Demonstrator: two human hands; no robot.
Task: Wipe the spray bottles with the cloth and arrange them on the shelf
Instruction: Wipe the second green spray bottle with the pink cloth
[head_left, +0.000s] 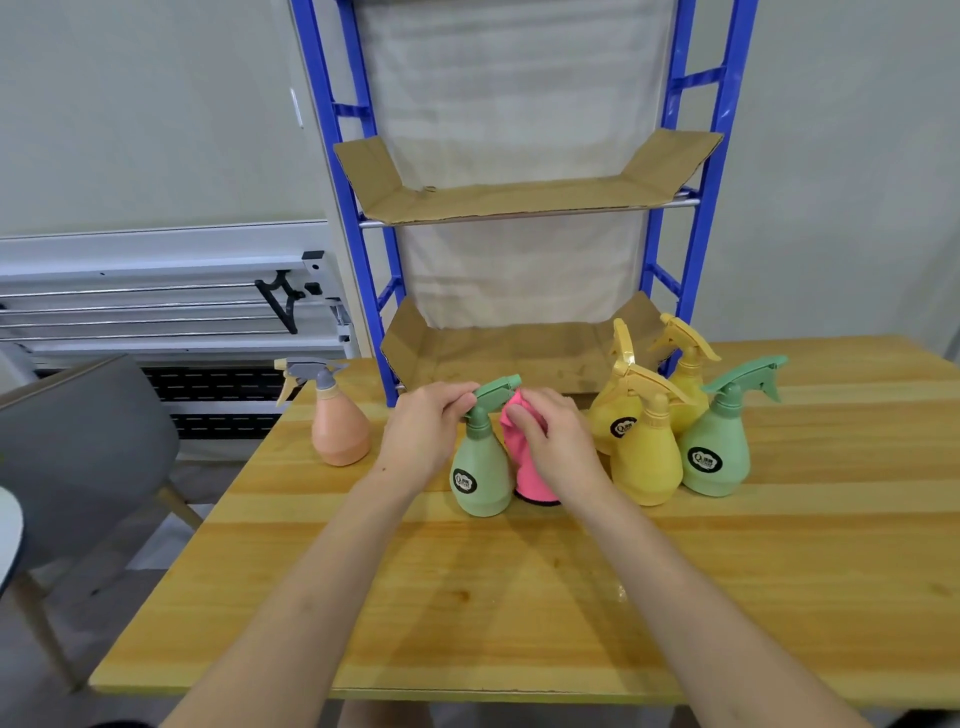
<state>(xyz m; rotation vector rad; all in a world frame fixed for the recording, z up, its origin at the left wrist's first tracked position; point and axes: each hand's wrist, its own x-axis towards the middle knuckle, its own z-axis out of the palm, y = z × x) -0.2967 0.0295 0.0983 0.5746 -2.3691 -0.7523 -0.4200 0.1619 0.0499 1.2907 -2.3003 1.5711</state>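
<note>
A green spray bottle (480, 470) stands upright on the wooden table (467, 597) in front of me. My left hand (428, 431) pinches its trigger head. My right hand (556, 441) grips a pink cloth (530, 475) that hangs just right of the bottle, touching its neck. Three yellow spray bottles (647, 457) and a second green spray bottle (719, 452) cluster to the right. An orange spray bottle (340, 428) with a grey head stands to the left. The blue shelf (691, 218) rises behind, with cardboard-lined levels (519, 200).
A grey chair (78, 452) stands left of the table. A white folded rack (156, 301) leans against the wall behind it. The lower cardboard level (498, 356) of the shelf sits at table height.
</note>
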